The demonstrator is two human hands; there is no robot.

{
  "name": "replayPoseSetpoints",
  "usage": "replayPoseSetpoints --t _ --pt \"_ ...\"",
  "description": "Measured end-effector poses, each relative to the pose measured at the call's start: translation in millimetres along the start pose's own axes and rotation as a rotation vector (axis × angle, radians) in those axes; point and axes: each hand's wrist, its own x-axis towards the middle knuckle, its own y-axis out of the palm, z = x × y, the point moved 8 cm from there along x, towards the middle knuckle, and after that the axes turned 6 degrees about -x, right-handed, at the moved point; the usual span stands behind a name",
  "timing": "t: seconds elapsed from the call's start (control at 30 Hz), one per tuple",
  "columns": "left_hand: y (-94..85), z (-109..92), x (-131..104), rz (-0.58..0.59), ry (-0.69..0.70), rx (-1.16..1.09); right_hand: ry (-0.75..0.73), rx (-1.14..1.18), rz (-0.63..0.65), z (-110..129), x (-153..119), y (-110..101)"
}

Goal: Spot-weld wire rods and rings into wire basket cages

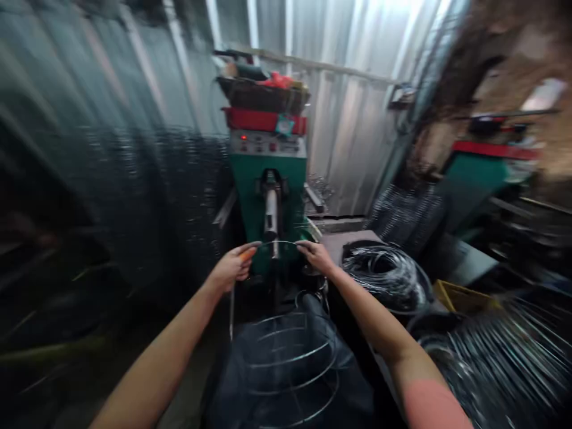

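The left hand (233, 263) pinches one side of a thin curved wire (282, 241), apparently gripping an orange handle (248, 254) too; the right hand (318, 255) pinches the other side. The wire spans the front of the green machine (243, 190), beyond the far edge of the lap (357, 393), which bears a wire frame (292, 359). A loose pinch could let it spring away. Blur hides whether it touches the metal bar (270, 214); the frame's near end is cut off.
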Motion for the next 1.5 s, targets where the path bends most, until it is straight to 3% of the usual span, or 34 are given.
replayPoseSetpoints --t 0.13,0.23,0.33,0.47,0.57,0.67,0.77,1.0,1.23,1.5 --pt "-16.1 37.4 13.9 -0.058 -0.126 0.008 0.039 -0.085 0.113 -35.6 -10.3 46.3" --pt "-24.5 57.2 19.3 -0.042 -0.174 0.001 0.023 -0.188 0.184 -42.7 -18.3 67.2" --pt "-31.6 64.3 19.0 -0.021 -0.183 0.007 0.015 -0.342 0.239 -41.5 -19.9 77.7" --pt "-38.4 61.1 23.9 -0.055 -0.09 0.08 -0.019 -0.569 0.311 -34.4 -19.5 86.2" --pt "-39.5 47.1 27.7 -0.082 0.12 0.271 -0.032 -0.709 0.361 -36.0 -19.8 92.4" --pt "-30.2 30.5 26.2 -0.015 0.367 0.505 -0.04 -0.808 0.389 -43.6 -19.4 97.8" --pt "-22.8 25.9 27.1 0.069 0.457 0.652 -0.067 -0.906 0.431 -49.6 -19.4 103.8" --pt "-23.5 31.0 42.7 0.12 0.435 0.779 -0.118 -0.954 0.474 -43.9 -11.7 107.0" --pt "-17.7 33.0 64.3 0.161 0.296 0.963 -0.036 -0.724 0.465 -53.1 13.0 94.8" --pt "-16.2 31.0 71.3 0.148 0.172 0.951 -0.015 -0.533 0.449 -64.9 21.7 92.6"
